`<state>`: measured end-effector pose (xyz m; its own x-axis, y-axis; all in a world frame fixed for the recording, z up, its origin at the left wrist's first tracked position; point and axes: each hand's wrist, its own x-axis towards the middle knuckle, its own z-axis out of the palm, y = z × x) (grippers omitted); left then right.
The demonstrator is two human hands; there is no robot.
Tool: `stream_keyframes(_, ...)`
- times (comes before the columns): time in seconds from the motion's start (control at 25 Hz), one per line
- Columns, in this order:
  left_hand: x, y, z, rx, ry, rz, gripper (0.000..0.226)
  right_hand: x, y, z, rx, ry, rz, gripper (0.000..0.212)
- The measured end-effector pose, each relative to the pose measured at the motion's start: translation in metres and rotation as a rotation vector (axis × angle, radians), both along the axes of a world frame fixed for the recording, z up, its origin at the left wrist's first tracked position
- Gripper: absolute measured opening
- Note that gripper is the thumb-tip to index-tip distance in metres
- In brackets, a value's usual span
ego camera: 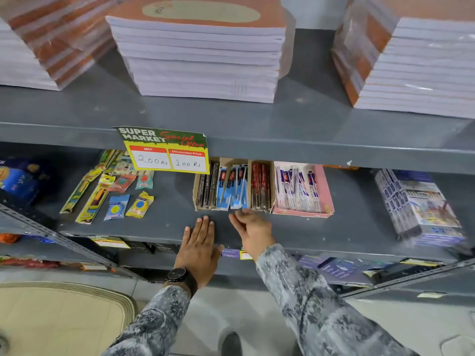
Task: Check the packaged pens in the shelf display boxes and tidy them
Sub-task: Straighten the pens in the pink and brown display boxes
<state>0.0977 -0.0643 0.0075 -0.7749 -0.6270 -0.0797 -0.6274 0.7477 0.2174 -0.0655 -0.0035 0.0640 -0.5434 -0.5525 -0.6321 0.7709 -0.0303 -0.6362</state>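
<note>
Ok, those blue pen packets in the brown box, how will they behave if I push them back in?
The blue pen packets look thin and flat, so probably light and a bit floppy. They lean unevenly and stick out at the front, so pushing one may fan the others. The brown box might slide too.

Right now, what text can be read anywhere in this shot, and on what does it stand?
Price tag on the shelf edge:
"SUPER MARKET"
"Special Offer"
"MRP", "200 Rs"
"Discounted Price", "100 Rs"
Pen packets in the brown display box, the pink box, the loose packets: print too blurred to read.
</note>
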Motion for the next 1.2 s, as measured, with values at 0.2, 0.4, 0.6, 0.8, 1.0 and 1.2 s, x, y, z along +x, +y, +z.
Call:
stream_keyframes(0.2,-0.022,0.022,0.008,-0.004,0.102,-0.049,0.068,-0.021,0.072,0.0,0.201,0.14,-0.036,0.013)
stream_keyframes(0.4,-0.086,0.052,0.006,-0.01,0.026,-0.218,0.069,-0.081,0.111,0.021,0.498,0.765,-0.083,0.029)
stream_keyframes(0.6,-0.091,0.051,-0.003,-0.04,-0.029,-0.201,0.076,-0.129,0.089,0.042,0.777,1.25,0.135,0.03)
stream_keyframes(0.8,-0.093,0.051,-0.003,-0.019,-0.022,-0.2,0.08,-0.164,0.055,0.036,0.938,1.154,0.305,0.026)
stream_keyframes(1.0,-0.094,0.053,-0.003,-0.049,-0.016,-0.197,0.076,-0.181,0.032,0.026,0.969,1.11,0.422,0.031)
stream_keyframes(1.2,-0.094,0.051,-0.006,-0.032,-0.026,-0.204,0.077,-0.184,0.017,0.02,1.007,1.024,0.374,0.043)
